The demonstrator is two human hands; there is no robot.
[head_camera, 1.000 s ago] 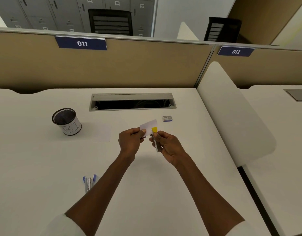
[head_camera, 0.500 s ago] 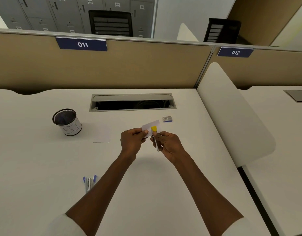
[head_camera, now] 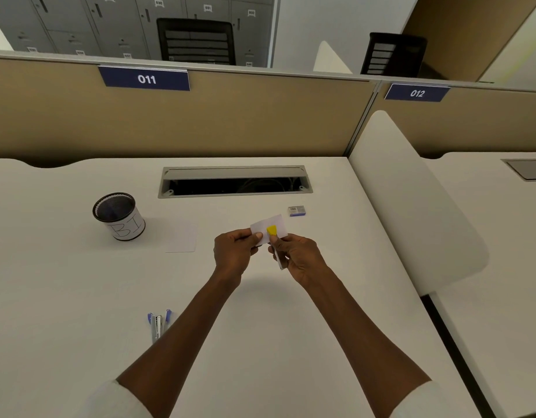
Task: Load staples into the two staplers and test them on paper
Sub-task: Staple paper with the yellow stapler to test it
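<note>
Both hands are edging forward: left hand (head_camera: 235, 251) pinching the paper slip (head_camera: 266, 226), right hand (head_camera: 296, 256) gripping the yellow stapler (head_camera: 272, 231); mesh cup's (head_camera: 118, 215) contents unclear.

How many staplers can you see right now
2. A yellow stapler is gripped in the right hand, against the paper slip. A blue stapler lies on the desk, partly hidden by the left forearm.

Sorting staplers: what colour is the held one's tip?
Yellow tip, in the head view.
</note>
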